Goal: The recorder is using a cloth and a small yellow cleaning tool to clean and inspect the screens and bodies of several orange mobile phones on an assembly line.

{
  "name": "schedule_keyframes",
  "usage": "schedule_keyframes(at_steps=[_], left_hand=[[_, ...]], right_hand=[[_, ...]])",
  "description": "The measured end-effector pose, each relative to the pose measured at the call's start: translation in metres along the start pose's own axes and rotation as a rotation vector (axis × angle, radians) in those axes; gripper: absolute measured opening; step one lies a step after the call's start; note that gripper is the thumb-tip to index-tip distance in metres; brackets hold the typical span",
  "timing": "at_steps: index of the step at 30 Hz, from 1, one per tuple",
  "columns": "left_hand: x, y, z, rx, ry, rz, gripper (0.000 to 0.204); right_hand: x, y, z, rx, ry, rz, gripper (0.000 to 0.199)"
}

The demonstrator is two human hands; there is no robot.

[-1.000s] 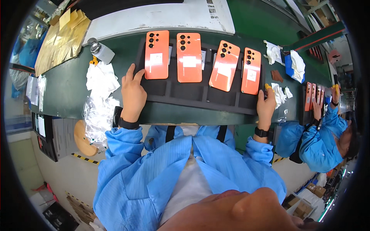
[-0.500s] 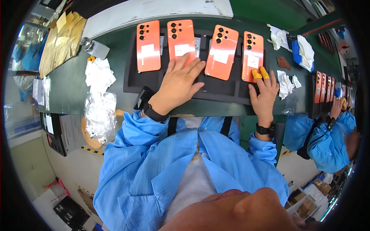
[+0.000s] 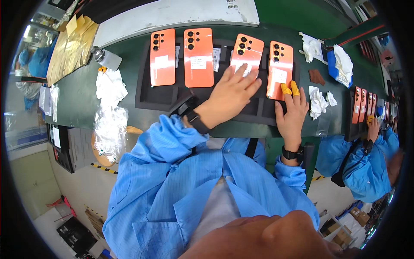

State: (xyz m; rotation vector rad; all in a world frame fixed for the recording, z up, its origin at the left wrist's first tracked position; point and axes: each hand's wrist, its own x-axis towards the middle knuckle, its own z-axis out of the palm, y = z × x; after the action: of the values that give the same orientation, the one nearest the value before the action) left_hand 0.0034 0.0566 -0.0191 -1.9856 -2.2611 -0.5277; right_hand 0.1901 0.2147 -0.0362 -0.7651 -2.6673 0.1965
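Note:
A black compartment tray [image 3: 144, 100] holds a row of orange phones, camera side up, each with a white label. My left hand [image 3: 230, 97] lies flat with fingers spread over the lower half of the phone [image 3: 252, 45] second from the right, covering part of its label. My right hand [image 3: 292, 116] wears yellow finger cots on two fingers, and these rest on the lower end of the rightmost phone [image 3: 275, 86]. Untouched, the leftmost phone [image 3: 163, 74] and the phone [image 3: 199, 80] beside it lie to the left of my hands.
Left of the tray are a metal-topped bottle [image 3: 108, 58], white wipes [image 3: 110, 86], clear plastic bags [image 3: 110, 131] and gold sheets [image 3: 73, 47]. On the right lie crumpled wipes [image 3: 318, 103], a brown scrap [image 3: 316, 77] and a blue holder [image 3: 334, 67]. Farther right, a co-worker's hand [image 3: 373, 129] is at another phone tray.
My left hand has moved right, from the second phone from the left to the one second from the right. My right hand stays on the rightmost phone. The view has shifted slightly.

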Motion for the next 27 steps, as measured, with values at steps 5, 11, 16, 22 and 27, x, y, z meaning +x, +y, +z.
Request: schedule_keyframes(at_steps=[5, 11, 16, 22, 27], left_hand=[[0.009, -0.002, 0.018, 0.091, 0.001, -0.022, 0.054], [0.016, -0.001, 0.019, 0.167, 0.034, -0.136, 0.052], [0.005, 0.022, 0.005, -0.257, 0.136, -0.102, 0.043], [-0.006, 0.038, 0.017, -0.303, 0.104, -0.004, 0.038], [-0.009, 0.041, 0.015, -0.261, 0.096, 0.021, 0.038]], right_hand=[[0.000, 0.000, 0.003, -0.015, -0.009, -0.031, 0.048], [0.003, -0.005, -0.002, -0.044, 0.003, -0.026, 0.048], [0.014, -0.012, -0.009, 0.035, 0.042, -0.142, 0.041], [0.029, -0.020, -0.001, 0.177, 0.072, -0.275, 0.024], [0.028, -0.024, 0.001, 0.243, 0.144, -0.293, 0.017]])
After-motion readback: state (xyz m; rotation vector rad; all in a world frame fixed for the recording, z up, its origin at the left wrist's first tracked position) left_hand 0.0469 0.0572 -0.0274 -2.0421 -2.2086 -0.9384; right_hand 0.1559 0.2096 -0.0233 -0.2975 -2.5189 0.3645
